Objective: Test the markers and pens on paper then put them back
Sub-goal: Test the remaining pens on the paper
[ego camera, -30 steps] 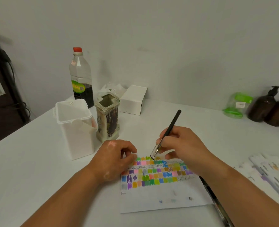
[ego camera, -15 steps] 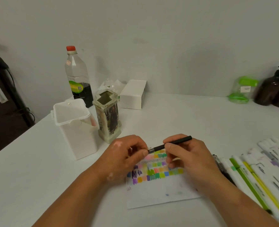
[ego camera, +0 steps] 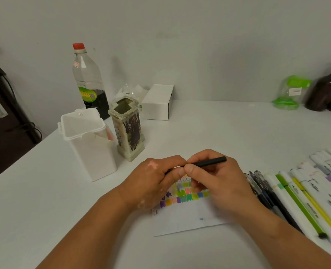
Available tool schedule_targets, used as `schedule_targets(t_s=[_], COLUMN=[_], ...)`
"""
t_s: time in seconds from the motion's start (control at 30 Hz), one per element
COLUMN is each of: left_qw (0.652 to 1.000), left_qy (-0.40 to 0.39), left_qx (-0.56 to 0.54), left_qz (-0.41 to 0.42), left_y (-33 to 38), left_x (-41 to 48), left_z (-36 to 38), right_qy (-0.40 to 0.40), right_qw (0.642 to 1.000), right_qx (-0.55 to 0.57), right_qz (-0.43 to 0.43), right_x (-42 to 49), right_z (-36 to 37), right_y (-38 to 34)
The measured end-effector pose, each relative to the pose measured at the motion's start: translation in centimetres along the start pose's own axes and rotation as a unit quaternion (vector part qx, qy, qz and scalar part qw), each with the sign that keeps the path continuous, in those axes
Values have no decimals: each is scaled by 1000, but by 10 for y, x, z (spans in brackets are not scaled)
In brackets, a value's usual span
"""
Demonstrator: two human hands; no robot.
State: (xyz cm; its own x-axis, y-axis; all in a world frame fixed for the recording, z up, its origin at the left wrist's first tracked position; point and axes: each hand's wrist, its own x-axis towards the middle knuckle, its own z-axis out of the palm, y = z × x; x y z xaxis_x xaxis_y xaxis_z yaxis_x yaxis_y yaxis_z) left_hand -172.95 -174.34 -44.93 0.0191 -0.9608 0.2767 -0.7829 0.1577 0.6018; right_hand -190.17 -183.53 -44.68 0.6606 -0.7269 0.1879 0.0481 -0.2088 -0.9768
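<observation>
Black pen [ego camera: 209, 162] is off the bench [ego camera: 219, 129], held over the far edge of the paper [ego camera: 186, 220]. Its long axis is near level and runs left-right across me. The tail end sticks out past the right hand [ego camera: 219, 183], toward the row of markers and pens [ego camera: 296, 195] lying right of the paper. The tip end is buried in the left hand [ego camera: 153, 179].

Right fingers [ego camera: 189, 168] pinch the barrel, thumb on the near side. Left fingers [ego camera: 172, 174] are curled round the tip end; I can't tell if there's a cap under them.

My read is a capping step, so the next move is a straight push along the barrel axis, hands closing toward each other. For put-back, the right hand is nearer the row. The ceramic pen holder [ego camera: 130, 133] stands beyond the paper's far-left corner, nearer the left hand.
</observation>
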Motion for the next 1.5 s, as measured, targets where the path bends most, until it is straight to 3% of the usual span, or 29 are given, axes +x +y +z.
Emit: schedule_targets(t_s=[0.17,0.27,0.4,0.47,0.57,0.63,0.9,1.5], left_qw=[997,993,988,986,985,985,981,978], left_qy=[-36,-48,-37,-37,-51,-62,-108,-122], left_qx=[-16,1,58,80,94,91,78,71], left_qz=[-61,-109,-137,-141,-136,-130,-139,-153], left_y=[-7,-19,-31,-33,-35,-34,-34,-30], left_x=[-5,-6,-6,-8,-10,-10,-12,-11], left_z=[-3,-11,-20,-22,-22,-23,-27,-28], right_qy=[46,105,-35,-89,-81,-84,-93,-84], right_qw=[999,992,989,990,993,988,979,973], right_qx=[-7,65,129,87,-79,-129,-167,-205], right_qz=[0,22,66,71,36,21,69,61], right_x=[4,3,-10,-17,-23,-25,-28,-28], right_z=[-1,-11,-6,7,25,31,37,38], right_y=[1,-2,-7,-8,-5,-3,2,4])
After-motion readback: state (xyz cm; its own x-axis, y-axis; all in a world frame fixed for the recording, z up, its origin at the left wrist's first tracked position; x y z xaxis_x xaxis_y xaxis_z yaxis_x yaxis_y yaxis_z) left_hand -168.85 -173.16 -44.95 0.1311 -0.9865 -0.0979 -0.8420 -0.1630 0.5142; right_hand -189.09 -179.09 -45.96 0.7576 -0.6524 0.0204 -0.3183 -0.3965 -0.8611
